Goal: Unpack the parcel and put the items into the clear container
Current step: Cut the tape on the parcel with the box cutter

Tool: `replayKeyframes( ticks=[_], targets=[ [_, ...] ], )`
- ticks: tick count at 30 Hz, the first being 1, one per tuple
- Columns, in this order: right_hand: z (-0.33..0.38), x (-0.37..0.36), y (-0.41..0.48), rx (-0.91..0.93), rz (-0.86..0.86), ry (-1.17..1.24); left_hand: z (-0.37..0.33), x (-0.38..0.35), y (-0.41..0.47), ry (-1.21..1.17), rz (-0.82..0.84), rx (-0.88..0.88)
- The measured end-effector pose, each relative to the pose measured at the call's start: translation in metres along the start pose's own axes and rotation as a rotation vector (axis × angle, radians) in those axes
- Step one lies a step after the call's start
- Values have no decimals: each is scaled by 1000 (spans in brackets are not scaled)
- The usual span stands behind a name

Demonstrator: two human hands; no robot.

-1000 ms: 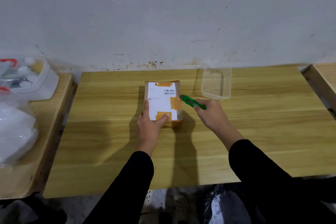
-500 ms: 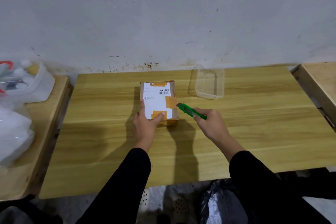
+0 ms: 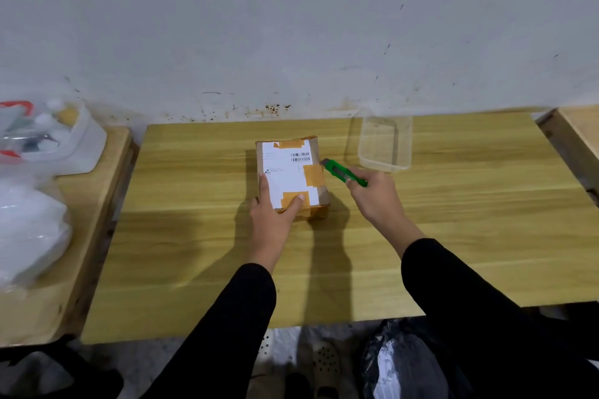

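Note:
A brown cardboard parcel (image 3: 290,172) with a white label and orange tape lies on the wooden table (image 3: 453,220). My left hand (image 3: 274,220) holds its near end, thumb on the top and fingers along the left side. My right hand (image 3: 376,196) grips a green utility knife (image 3: 343,173), whose blade tip touches the parcel's right edge. The clear container (image 3: 385,146) stands to the right of the parcel, near the wall, with nothing in it.
A lower wooden bench at the left carries a white tub (image 3: 61,142) of small items and a white plastic bag (image 3: 29,227). Another wooden surface (image 3: 577,126) adjoins the table at the right. A dark bag (image 3: 405,363) lies on the floor below.
My right hand has lifted the knife tip farther along the parcel's right edge, away from me. My left hand has kept its hold on the parcel.

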State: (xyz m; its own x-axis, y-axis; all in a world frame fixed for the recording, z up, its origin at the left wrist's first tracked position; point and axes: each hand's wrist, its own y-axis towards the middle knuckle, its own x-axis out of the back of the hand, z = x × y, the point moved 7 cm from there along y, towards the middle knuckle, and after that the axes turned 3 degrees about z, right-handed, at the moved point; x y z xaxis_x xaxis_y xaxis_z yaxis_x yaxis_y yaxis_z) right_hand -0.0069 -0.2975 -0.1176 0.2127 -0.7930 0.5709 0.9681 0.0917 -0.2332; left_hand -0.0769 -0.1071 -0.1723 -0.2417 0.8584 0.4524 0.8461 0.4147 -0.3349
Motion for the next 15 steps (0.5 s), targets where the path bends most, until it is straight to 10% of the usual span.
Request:
replayKeyframes(
  ticks=[15],
  targets=[
    [8,0,10,12,152,-226,-2,1,0,21,-50,21]
  ],
)
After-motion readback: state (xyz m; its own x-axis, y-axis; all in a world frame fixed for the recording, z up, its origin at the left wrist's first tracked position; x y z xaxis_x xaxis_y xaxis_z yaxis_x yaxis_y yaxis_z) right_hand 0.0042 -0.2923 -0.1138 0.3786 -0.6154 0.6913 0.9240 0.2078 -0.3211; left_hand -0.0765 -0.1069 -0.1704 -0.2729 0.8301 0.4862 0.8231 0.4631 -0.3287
